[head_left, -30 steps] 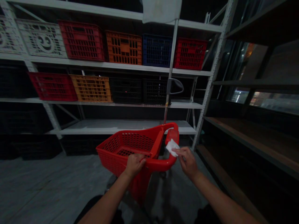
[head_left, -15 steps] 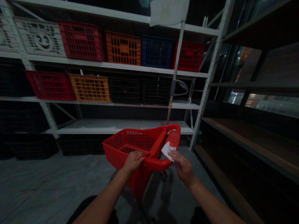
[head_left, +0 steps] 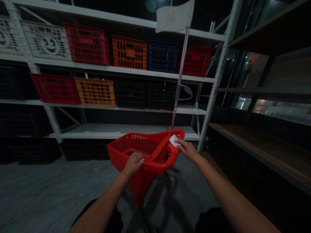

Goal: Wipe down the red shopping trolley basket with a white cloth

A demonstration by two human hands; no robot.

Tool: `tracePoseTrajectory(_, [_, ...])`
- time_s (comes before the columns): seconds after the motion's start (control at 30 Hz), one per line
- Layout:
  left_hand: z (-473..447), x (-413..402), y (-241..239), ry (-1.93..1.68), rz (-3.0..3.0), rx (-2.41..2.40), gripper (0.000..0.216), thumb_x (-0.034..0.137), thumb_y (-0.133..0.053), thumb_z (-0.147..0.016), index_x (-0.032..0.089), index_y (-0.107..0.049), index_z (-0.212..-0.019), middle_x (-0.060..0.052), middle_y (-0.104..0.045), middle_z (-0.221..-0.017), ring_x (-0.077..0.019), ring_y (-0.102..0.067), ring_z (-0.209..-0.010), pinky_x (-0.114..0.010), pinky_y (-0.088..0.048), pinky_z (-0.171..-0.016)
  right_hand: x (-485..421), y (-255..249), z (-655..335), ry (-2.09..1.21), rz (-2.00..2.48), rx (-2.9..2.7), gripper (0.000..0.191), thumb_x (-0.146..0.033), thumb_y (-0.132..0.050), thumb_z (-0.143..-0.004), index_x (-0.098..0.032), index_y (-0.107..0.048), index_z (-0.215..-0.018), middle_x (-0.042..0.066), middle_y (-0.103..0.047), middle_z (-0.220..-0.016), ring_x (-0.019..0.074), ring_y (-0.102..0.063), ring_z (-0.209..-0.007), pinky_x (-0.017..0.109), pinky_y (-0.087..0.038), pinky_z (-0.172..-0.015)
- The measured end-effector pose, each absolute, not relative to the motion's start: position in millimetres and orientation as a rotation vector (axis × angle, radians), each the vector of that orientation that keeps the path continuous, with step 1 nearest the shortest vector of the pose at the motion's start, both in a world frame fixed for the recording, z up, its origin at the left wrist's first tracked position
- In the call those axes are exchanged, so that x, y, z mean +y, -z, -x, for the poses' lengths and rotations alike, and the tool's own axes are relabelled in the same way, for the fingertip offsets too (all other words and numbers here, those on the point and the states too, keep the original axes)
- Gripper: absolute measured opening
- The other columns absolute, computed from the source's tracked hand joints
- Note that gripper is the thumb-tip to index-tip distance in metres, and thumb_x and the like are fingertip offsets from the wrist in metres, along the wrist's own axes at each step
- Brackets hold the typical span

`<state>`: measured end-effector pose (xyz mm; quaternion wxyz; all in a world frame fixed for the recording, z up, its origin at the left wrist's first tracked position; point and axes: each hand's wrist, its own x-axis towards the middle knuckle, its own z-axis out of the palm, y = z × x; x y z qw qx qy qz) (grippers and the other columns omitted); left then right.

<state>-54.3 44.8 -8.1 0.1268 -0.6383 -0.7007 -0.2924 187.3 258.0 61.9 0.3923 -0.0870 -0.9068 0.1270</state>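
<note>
A red plastic shopping cart stands in front of me, its perforated basket to the left and its looped handle to the right. My left hand is closed around the cart's near rim, where the handle meets the basket. With its fingers pressed together, my right hand holds a white cloth or tissue against the far part of the handle. A metal pole with a white flag and a grey loop grip rises behind the handle.
White metal shelving spans the back, with red, orange, blue, white and black crates such as the orange crate. Brown-topped shelves line the right side. Grey concrete floor lies under the cart.
My right hand has slid the white cloth forward along the handle, away from me. My left hand keeps its hold on the rim, and the cart has turned slightly.
</note>
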Motion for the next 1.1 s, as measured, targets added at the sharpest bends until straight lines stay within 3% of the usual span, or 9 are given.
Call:
tracePoseTrajectory(0.13, [17.5,32.6,-20.6,1.034,1.613,-1.995,0.038,0.037,-0.025,-0.086,0.018,-0.059,-0.082,-0.006,-0.062,-0.093,-0.0177,-0.052,-0.092,-0.033,-0.037,-0.085,266.6,-60.4,-173.3,-0.416,0.018,-2.514,0.032,-0.021,-0.043,-0.086,-0.021,-0.057,-0.114,0.006,-0.055,-0.123,0.0176,-0.044,-0.120,0.041,-0.033,-0.103])
tracePoseTrajectory(0.3, [-74.9,47.7,-59.0,0.812,1.605,-2.121,0.040,0.048,-0.032,-0.084,0.018,-0.059,-0.086,-0.008,-0.063,-0.083,-0.0206,-0.056,-0.081,-0.036,-0.038,-0.079,284.9,-67.5,-149.7,-0.386,0.033,-2.561,0.035,-0.011,-0.044,-0.081,-0.018,-0.060,-0.112,0.008,-0.059,-0.117,0.0179,-0.050,-0.114,0.038,-0.035,-0.101])
tracePoseTrajectory(0.43, [-111.5,74.4,-56.4,0.593,1.558,-2.288,0.053,0.059,-0.031,-0.081,0.014,-0.056,-0.092,-0.013,-0.063,-0.077,-0.0236,-0.060,-0.071,-0.035,-0.041,-0.066,291.1,-73.9,-136.7,-0.280,0.291,-2.551,0.033,-0.008,-0.047,-0.079,-0.016,-0.063,-0.106,0.011,-0.063,-0.110,0.0213,-0.057,-0.105,0.036,-0.042,-0.093])
tracePoseTrajectory(0.53, [-104.6,87.4,-46.4,0.494,1.565,-2.294,0.052,0.056,-0.027,-0.083,0.013,-0.056,-0.091,-0.013,-0.064,-0.075,-0.0230,-0.062,-0.066,-0.031,-0.041,-0.059,276.7,-74.1,-142.8,-0.258,0.272,-2.572,0.033,-0.007,-0.047,-0.078,-0.015,-0.064,-0.105,0.011,-0.065,-0.106,0.0221,-0.059,-0.101,0.035,-0.045,-0.089])
tracePoseTrajectory(0.7, [-82.1,85.9,-39.7,0.456,1.659,-2.181,0.053,0.054,-0.024,-0.085,0.013,-0.056,-0.097,-0.012,-0.066,-0.078,-0.0224,-0.062,-0.068,-0.030,-0.043,-0.059,246.8,-67.5,-159.6,-0.369,-0.143,-2.637,0.039,-0.004,-0.040,-0.080,-0.020,-0.062,-0.107,0.005,-0.062,-0.112,0.0159,-0.053,-0.111,0.033,-0.039,-0.097])
tracePoseTrajectory(0.97, [-62.8,71.6,-41.9,0.517,1.656,-2.155,0.051,0.054,-0.025,-0.085,0.018,-0.059,-0.098,-0.009,-0.067,-0.079,-0.0202,-0.063,-0.069,-0.029,-0.044,-0.062,288.5,-89.3,-132.9,-0.153,0.344,-2.656,0.029,-0.008,-0.042,-0.078,-0.014,-0.066,-0.093,0.010,-0.068,-0.095,0.0192,-0.061,-0.091,0.029,-0.044,-0.082])
tracePoseTrajectory(1.1, [-53.1,68.2,-42.4,0.511,1.615,-2.120,0.046,0.053,-0.031,-0.084,0.018,-0.061,-0.090,-0.007,-0.067,-0.073,-0.0184,-0.063,-0.066,-0.027,-0.044,-0.060,278.5,-93.6,-120.3,-0.155,0.249,-2.779,0.025,-0.013,-0.042,-0.080,-0.018,-0.066,-0.088,0.005,-0.068,-0.088,0.0173,-0.061,-0.082,0.024,-0.042,-0.073])
